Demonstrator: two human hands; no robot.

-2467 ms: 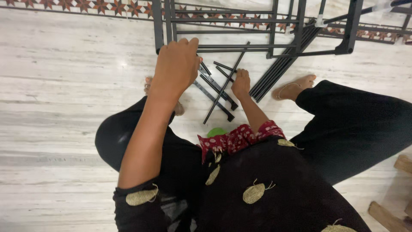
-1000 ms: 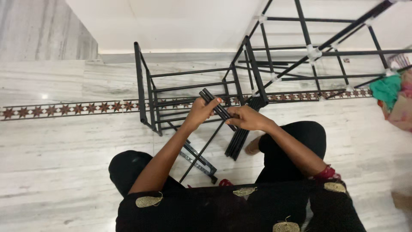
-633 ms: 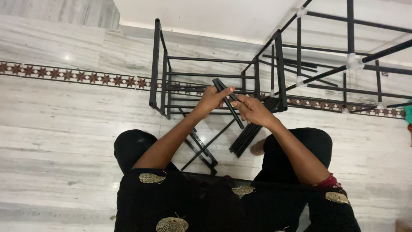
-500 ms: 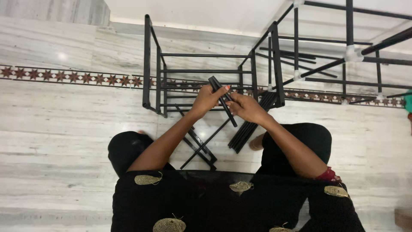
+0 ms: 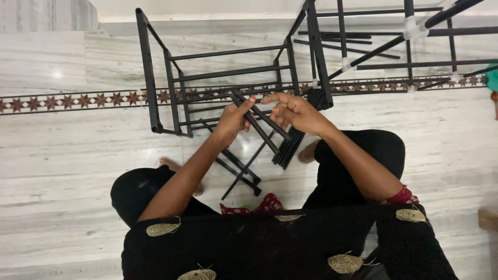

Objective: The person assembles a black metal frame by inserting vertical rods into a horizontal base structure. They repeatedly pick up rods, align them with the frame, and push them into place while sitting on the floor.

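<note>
A person in black clothing with gold embroidered patches squats on a pale marble floor, seen from above. Two bare hands meet in front of the knees. The left hand is closed around two short black metal bars, which fan apart slightly and slope down toward the right. The right hand sits just beside the bars with its fingers spread and loosely curled, the fingertips near the bars' upper part; whether they actually touch cannot be told.

On the floor below the hands lie more loose black rods (about three, crossing each other), and a tight bundle of black rods leans by the right knee. Two black frames stand beyond: a small rack frame on the left, and a larger open frame with white joint connectors on the right. One band of red star-patterned tile crosses the floor. A bare foot shows on the left, and another peeks out by the bundle.

Compared with half a second ago, the right hand has opened and drawn back from the bars, which were then pinched together by both hands; the bars now splay apart. The view has also tipped down, so the frames sit higher in the picture.
</note>
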